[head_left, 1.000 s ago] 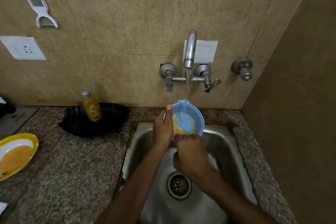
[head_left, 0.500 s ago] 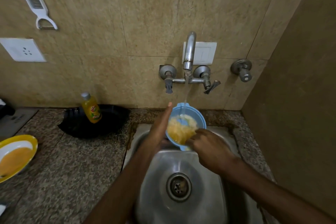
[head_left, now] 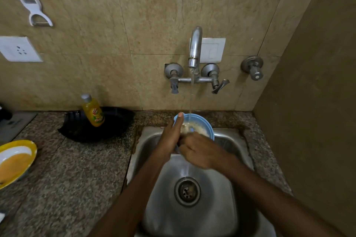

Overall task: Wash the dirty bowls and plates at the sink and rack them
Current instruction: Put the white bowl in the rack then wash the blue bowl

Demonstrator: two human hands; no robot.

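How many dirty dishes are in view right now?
2: blue bowl held under the running tap; yellow plate on the counter, far left. More may lie outside the frame.

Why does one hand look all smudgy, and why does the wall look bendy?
Head view: the right hand at the blue bowl is smeared by motion blur; the left hand looks sharper; the wide-angle lens bows the tile lines on the wall.

- sink (head_left: 221, 217): stainless steel, kinda brushed, soft sheen
- tap (head_left: 195, 44): metal too, dull chrome look
- tabletop (head_left: 77, 179): speckled granite, grainy pattern
- wall tiles (head_left: 144, 15): smooth beige stone look, faint gloss
- bowl (head_left: 209, 127): blue plastic, wet and shiny
- bottle (head_left: 93, 111): clear plastic
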